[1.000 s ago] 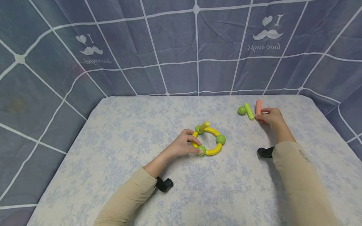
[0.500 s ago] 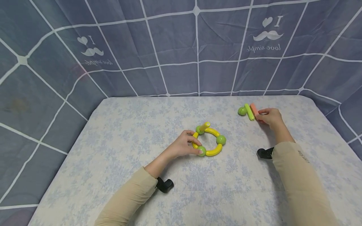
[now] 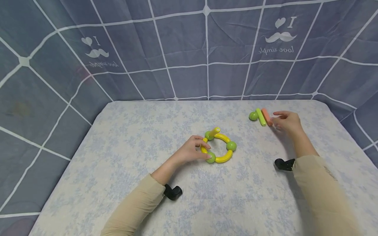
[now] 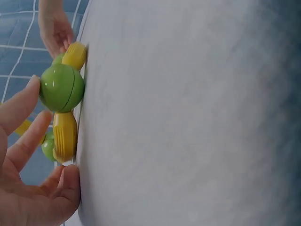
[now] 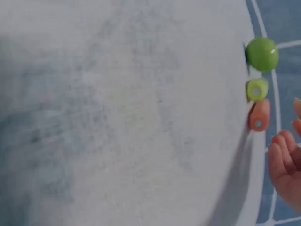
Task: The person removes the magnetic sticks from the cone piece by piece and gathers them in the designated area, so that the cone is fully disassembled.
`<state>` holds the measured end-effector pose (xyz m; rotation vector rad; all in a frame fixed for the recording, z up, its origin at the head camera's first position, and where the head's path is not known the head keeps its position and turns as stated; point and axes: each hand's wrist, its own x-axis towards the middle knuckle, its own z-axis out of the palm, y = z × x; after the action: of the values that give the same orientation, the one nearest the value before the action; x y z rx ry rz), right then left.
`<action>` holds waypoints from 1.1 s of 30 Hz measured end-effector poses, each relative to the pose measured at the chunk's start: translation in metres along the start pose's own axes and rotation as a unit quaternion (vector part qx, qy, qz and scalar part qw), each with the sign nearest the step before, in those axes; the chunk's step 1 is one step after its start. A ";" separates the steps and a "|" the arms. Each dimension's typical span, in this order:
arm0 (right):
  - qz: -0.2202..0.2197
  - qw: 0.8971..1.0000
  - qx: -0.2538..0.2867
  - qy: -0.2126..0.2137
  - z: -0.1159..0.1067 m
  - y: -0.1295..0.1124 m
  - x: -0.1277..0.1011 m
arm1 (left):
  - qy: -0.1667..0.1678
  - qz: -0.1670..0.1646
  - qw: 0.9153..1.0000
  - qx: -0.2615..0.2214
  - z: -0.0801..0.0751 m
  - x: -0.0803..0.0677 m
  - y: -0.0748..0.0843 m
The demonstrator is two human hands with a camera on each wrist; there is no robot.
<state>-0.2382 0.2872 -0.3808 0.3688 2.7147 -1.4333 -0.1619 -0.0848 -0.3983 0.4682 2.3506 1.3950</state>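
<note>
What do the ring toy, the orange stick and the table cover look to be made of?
Ring toy: probably hard plastic, since its green balls are glossy with highlights and a seam line.
Orange stick: likely plastic too, smooth with a duller sheen and an open end in the right wrist view.
Table cover: printed woven fabric, matte, with a faint floral pattern.

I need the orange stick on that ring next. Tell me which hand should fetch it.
Right. The right hand sits open just beside the orange stick, not holding it, while the left hand grips the ring, probably steadying it.
</note>
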 end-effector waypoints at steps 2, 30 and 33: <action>-0.031 0.999 0.008 -0.001 0.000 -0.005 -0.006 | 0.010 0.002 1.000 -0.002 -0.002 0.002 -0.002; -0.159 0.948 0.108 -0.254 0.109 -0.069 -0.060 | 0.102 -0.034 0.990 -0.086 -0.003 0.040 -0.002; -0.157 0.947 0.119 -0.254 0.119 -0.072 -0.062 | 0.100 -0.034 0.990 -0.090 -0.002 0.042 -0.003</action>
<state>-0.2025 0.1391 -0.3811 -0.4006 2.2524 -1.6515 -0.1999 -0.0680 -0.4057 0.2046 2.3385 1.6696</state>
